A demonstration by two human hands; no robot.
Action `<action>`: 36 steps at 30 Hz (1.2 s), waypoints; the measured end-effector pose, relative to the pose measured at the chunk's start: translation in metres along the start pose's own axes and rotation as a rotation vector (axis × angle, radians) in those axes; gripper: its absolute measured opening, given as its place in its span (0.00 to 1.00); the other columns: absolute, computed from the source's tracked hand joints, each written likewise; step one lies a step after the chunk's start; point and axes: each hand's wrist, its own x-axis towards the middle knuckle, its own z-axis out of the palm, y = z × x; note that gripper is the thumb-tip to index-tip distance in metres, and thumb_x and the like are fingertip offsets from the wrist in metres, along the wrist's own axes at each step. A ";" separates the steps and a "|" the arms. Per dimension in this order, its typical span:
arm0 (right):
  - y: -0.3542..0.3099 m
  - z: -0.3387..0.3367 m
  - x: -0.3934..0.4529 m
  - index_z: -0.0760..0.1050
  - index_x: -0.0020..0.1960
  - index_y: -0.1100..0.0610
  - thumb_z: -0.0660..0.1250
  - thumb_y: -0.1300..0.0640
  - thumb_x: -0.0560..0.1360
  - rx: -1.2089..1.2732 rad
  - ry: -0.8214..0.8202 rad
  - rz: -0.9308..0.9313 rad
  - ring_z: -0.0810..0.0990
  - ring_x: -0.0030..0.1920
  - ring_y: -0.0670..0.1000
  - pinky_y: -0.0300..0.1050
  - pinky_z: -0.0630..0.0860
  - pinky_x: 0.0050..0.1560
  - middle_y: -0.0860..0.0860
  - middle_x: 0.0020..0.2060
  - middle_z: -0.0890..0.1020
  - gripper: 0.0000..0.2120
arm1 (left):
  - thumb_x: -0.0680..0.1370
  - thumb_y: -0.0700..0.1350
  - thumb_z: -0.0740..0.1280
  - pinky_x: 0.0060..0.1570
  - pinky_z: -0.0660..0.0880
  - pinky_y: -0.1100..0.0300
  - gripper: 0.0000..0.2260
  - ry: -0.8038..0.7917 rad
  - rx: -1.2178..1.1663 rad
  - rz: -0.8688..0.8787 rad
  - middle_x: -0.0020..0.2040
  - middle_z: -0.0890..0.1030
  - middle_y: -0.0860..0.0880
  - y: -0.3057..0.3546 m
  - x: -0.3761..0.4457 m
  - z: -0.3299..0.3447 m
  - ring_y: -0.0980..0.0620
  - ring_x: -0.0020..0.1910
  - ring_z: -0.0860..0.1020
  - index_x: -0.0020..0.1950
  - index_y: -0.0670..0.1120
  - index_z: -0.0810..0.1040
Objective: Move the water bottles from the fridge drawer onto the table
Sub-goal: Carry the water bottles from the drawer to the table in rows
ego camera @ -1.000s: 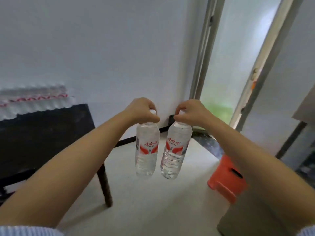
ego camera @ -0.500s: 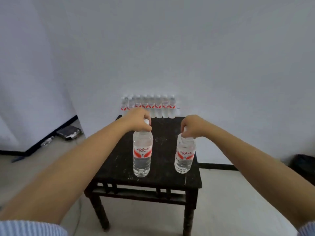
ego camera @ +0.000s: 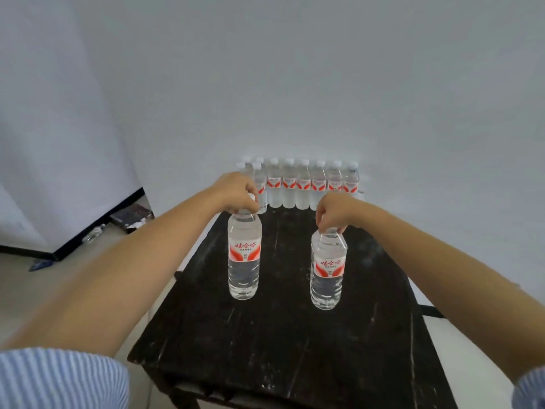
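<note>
Two bottles over the table!
Left hand [ego camera: 236, 191] and right hand [ego camera: 334, 212] each grip a cap; both bottles upright above the table [ego camera: 283, 335].

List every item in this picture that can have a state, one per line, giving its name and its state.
Left hand: grip around left bottle's cap.
Right hand: grip around right bottle's cap.
Left clear plastic water bottle: upright, capped, full, held above the table.
Right clear plastic water bottle: upright, full, held.
Row of clear capped bottles: standing against the wall.
Black scratched wooden table: carries the row.
</note>
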 end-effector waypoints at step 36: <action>0.073 0.013 0.495 0.81 0.50 0.58 0.68 0.60 0.69 -0.023 0.057 0.134 0.73 0.37 0.47 0.32 0.64 0.30 0.55 0.48 0.83 0.10 | 0.72 0.40 0.69 0.43 0.69 0.60 0.10 -0.054 0.042 0.152 0.52 0.81 0.44 -0.118 0.484 0.124 0.45 0.53 0.78 0.53 0.45 0.80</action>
